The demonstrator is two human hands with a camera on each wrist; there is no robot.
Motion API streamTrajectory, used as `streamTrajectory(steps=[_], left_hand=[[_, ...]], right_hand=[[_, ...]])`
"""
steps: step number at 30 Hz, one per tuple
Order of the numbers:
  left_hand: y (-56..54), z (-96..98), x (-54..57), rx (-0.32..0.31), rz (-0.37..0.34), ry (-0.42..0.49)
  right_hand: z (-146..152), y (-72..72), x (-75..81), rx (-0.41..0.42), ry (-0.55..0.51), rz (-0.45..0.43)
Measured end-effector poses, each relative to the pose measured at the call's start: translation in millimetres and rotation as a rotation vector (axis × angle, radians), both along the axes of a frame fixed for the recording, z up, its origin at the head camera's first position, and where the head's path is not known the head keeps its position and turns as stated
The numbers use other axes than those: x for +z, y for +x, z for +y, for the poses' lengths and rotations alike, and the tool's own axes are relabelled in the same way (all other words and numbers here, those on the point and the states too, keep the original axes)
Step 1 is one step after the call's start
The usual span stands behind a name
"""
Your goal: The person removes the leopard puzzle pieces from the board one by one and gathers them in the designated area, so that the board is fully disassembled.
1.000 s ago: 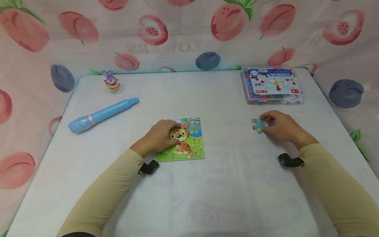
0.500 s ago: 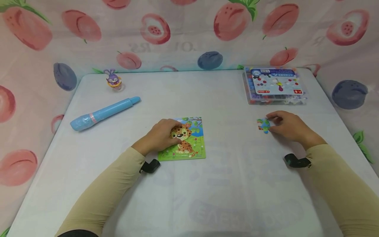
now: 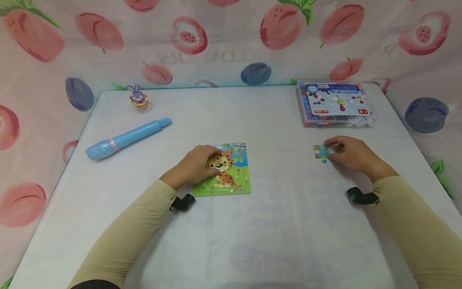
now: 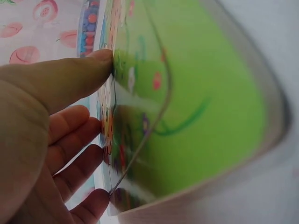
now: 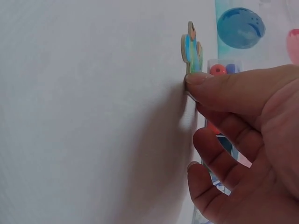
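A square jigsaw puzzle (image 3: 236, 176) with a spotted leopard cub on green grass lies flat near the middle of the table. On its left part rests my left hand (image 3: 196, 165); the thumb and fingertips touch the picture face, as the left wrist view shows close up. They cover part of the picture. Off to the right, my right hand (image 3: 348, 154) pinches a small blue, green and orange puzzle piece (image 3: 321, 153) between thumb and finger. In the right wrist view the puzzle piece (image 5: 192, 51) stands edge-on past the thumb tip, and the other fingers are loosely bent.
A clear plastic box (image 3: 335, 105) of colourful parts stands at the back right, just beyond my right hand. At the back left are a purple rabbit figurine (image 3: 138, 97) and a blue microphone-shaped tube (image 3: 128, 139). A fruit-print curtain (image 3: 216, 40) hangs behind the table.
My right hand has moved slightly to the right with the puzzle piece, then stayed still. The left hand has kept its place on the puzzle. The head view has shifted a little.
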State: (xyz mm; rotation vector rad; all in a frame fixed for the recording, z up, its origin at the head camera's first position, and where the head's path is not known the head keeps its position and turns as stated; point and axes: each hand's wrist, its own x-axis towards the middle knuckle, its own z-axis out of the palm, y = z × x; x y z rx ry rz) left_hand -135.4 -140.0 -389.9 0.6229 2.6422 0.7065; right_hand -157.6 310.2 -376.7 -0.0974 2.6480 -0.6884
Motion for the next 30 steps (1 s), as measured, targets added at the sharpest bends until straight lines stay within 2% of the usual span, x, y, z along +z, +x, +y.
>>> streamTrajectory(steps=[7,13,19,25,30], left_hand=[[1.2,-2.7,1.5,0.012,0.009,-0.005],[-0.6,-8.7,-0.3,0.061,0.031,-0.010],[-1.8,-11.2,-1.0,0.083,0.026,-0.012],[-0.4,-10.3,-2.6,0.097,0.033,-0.007],[0.8,-8.2,-2.9,0.124,0.052,0.000]], right_hand=[[-7.5,1.4,6.5,0.006,-0.015,0.021],[-25.1,-2.2,11.5,0.040,-0.052,0.061],[-58.2,-3.3,14.3,0.070,-0.117,0.083],[-99.0,-2.0,11.1,0.162,-0.208,0.108],[-134.8,-2.2,9.2,0.232,-0.226,0.128]])
